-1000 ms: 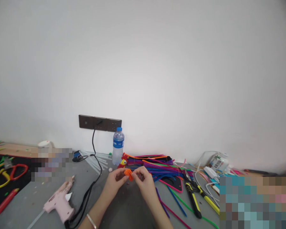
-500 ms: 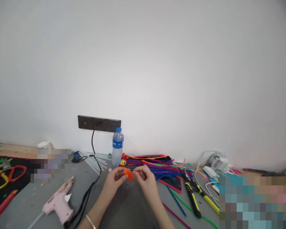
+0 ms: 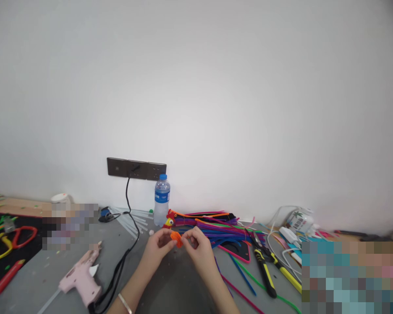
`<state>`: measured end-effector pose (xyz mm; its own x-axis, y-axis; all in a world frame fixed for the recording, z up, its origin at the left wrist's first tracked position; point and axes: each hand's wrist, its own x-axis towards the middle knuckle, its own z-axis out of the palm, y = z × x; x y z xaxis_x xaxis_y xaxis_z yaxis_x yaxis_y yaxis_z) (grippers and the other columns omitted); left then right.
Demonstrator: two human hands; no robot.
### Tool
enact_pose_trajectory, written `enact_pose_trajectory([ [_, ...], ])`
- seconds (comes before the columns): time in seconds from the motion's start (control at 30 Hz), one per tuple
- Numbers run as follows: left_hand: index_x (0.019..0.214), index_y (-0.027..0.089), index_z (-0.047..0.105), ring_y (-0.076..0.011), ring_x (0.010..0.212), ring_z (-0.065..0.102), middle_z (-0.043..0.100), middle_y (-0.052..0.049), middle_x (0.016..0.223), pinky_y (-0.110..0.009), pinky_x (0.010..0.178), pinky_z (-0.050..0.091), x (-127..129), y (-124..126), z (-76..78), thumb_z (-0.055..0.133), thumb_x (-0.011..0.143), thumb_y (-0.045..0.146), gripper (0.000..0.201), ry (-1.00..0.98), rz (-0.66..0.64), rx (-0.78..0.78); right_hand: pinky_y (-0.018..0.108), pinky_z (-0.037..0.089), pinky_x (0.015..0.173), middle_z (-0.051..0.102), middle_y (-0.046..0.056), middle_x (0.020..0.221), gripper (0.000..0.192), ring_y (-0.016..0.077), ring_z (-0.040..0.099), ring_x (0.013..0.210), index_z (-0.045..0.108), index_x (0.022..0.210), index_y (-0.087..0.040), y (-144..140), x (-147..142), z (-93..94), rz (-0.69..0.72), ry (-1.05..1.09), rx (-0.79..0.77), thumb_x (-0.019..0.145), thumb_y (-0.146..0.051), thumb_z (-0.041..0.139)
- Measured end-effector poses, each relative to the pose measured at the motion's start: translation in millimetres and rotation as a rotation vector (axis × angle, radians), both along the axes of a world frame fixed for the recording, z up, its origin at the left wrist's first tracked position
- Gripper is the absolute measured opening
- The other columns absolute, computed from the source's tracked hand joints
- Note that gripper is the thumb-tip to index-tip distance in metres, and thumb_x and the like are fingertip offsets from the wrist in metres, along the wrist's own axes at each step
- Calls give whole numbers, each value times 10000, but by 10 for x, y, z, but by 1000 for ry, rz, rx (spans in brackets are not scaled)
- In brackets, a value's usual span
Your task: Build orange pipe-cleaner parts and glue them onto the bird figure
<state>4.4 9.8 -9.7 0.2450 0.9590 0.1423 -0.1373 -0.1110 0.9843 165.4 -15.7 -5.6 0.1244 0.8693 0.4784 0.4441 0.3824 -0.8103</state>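
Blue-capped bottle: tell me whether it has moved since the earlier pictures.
No. The bottle still stands in front of the right end of the dark socket strip, with no visible shift against it.

Wears a thin bangle (image 3: 125, 304) around the left forearm (image 3: 136, 285), well back from the left hand (image 3: 157, 246). Looks pale and silvery-white, with a smooth, narrow, gently curved shape. Too small to make out any engraving or clasp. Shows bare, slim forearms, tapering toward the wrists (image 3: 147, 263). Is likewise bare along the right forearm (image 3: 217, 283) and over the right hand (image 3: 197, 245).
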Motion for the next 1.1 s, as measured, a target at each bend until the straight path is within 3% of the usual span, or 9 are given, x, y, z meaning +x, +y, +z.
enact_pose_trajectory([
  [0.77,793,161,708,-227,707,708,775,-63,751,-302,692,539,-9,-13,19,821,590,381,320,-11,24,-9,253,332,556,455,-23,632,133,149,437,583,620,631,-197,-53,-33,76,32,19,-11,761,-175,600],
  [0.97,699,162,683,-187,633,660,727,-24,653,-252,600,501,7,-19,22,800,620,430,303,-22,28,33,260,322,542,449,-25,623,122,146,408,560,627,662,-197,-57,3,117,13,72,-2,775,-236,600],
  [1.1,785,169,674,-208,696,688,755,-47,726,-274,651,515,29,-26,2,810,606,437,350,-63,-15,-11,264,336,559,457,-20,624,115,152,417,580,627,648,-202,-89,-13,169,-27,39,39,761,-222,611],
])
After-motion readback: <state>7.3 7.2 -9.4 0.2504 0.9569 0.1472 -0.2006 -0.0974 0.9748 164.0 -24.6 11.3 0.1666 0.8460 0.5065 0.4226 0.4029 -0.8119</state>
